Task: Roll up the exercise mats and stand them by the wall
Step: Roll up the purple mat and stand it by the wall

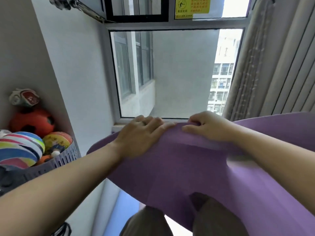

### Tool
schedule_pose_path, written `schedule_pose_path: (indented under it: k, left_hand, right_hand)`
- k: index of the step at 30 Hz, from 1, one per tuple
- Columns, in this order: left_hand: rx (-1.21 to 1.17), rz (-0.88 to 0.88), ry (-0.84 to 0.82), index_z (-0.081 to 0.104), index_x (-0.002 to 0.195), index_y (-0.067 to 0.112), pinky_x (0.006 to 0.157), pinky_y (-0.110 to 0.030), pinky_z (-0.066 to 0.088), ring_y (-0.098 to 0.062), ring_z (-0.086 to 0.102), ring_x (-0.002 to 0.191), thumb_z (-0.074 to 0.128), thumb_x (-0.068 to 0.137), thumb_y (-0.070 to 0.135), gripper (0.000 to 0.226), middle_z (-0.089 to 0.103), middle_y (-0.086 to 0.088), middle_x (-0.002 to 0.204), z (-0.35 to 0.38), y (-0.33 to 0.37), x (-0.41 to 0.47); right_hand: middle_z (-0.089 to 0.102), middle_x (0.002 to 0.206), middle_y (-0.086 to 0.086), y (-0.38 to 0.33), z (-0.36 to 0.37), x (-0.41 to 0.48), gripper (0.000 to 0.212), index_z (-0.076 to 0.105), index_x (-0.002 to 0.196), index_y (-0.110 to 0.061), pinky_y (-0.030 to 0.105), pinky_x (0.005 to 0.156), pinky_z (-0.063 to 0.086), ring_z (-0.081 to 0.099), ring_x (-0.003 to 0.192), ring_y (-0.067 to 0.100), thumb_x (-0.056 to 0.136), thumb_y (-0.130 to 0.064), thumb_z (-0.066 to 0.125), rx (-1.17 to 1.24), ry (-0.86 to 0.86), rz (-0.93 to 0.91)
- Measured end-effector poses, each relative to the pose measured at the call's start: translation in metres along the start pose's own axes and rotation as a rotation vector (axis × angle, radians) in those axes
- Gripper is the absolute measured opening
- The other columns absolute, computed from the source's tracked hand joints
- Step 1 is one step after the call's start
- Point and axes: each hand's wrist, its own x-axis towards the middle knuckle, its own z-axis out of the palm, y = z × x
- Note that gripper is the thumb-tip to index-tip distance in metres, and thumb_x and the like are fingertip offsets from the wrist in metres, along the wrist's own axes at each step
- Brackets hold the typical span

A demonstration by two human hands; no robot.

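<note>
Head view, starting closest: our knees (148, 222) sit at the bottom edge, and the purple mat (170, 176) lies draped over them. It sags between the legs and rises toward the window sill, so the lap seems to serve as a support while the far end is worked.

Both forearms reach out along it. The left hand (141, 135) lies palm down at the mat's far edge, thumb laid flat along the top and fingers bent over the rim. Their tips drop out of sight behind the foam, so we judge it a hold rather than see it closed. The right hand (209, 126) is curled tight, with a small fold of the mat's edge pinched inside its fingers. We read this as the first turn of the roll being started, the hands close together to keep it straight.

How much is already rolled under the hands is hidden, and the mat's right side runs out of frame. A pale blue surface (126, 206) shows below the mat. It may be a second mat, but we cannot tell.

To the left a slatted basket (56, 162) holds a striped ball (18, 149), with an orange ball (32, 122) behind. Beyond the hands stand the white wall (76, 82), the window (170, 74) and a curtain (272, 65). The text on the yellow sticker (192, 6) is too blurred to read.
</note>
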Motion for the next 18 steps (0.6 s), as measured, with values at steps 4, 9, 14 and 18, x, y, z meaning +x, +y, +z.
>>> schedule_pose_path:
  k: [4, 9, 14, 18]
  left_hand:
    - [0.191, -0.049, -0.066, 0.016, 0.152, 0.018, 0.106, -0.057, 0.021, -0.029, 0.042, 0.117, 0.056, 0.076, 0.070, 0.100, 0.039, -0.012, 0.132, 0.034, 0.011, -0.008]
    - [0.183, -0.335, -0.121, 0.022, 0.148, 0.021, 0.102, -0.075, -0.005, -0.036, 0.037, 0.118, 0.081, 0.067, 0.025, 0.100, 0.039, -0.013, 0.124, 0.045, -0.012, 0.015]
    - [0.256, -0.394, -0.097, 0.067, 0.096, 0.012, 0.102, -0.072, 0.003, -0.035, 0.057, 0.080, 0.071, 0.075, 0.000, 0.024, 0.058, -0.008, 0.080, 0.034, -0.043, 0.037]
    - [0.392, -0.301, -0.081, 0.066, 0.080, 0.010, 0.103, -0.069, 0.005, -0.035, 0.060, 0.076, 0.047, 0.086, 0.010, 0.020, 0.057, -0.008, 0.070, 0.014, -0.088, 0.028]
  right_hand:
    - [0.050, 0.063, -0.001, 0.014, 0.006, 0.002, 0.038, 0.063, 0.080, -0.001, 0.019, 0.052, 0.032, 0.039, 0.054, 0.005, 0.090, -0.038, 0.061, 0.046, -0.085, 0.075]
    - [0.046, 0.056, -0.002, 0.009, 0.009, 0.013, 0.039, 0.055, 0.065, -0.010, 0.018, 0.046, 0.030, 0.039, 0.050, 0.007, 0.092, -0.038, 0.060, 0.168, 0.070, 0.159]
    - [0.058, 0.083, -0.006, 0.007, 0.009, 0.009, 0.026, 0.055, 0.092, -0.026, 0.029, 0.066, 0.039, 0.057, 0.081, 0.019, 0.080, -0.044, 0.069, -0.197, 0.170, 0.162]
    - [0.061, 0.094, 0.004, 0.025, 0.001, 0.008, 0.015, 0.049, 0.077, -0.024, 0.030, 0.068, 0.035, 0.057, 0.096, 0.030, 0.087, -0.025, 0.060, -0.401, 0.235, 0.234]
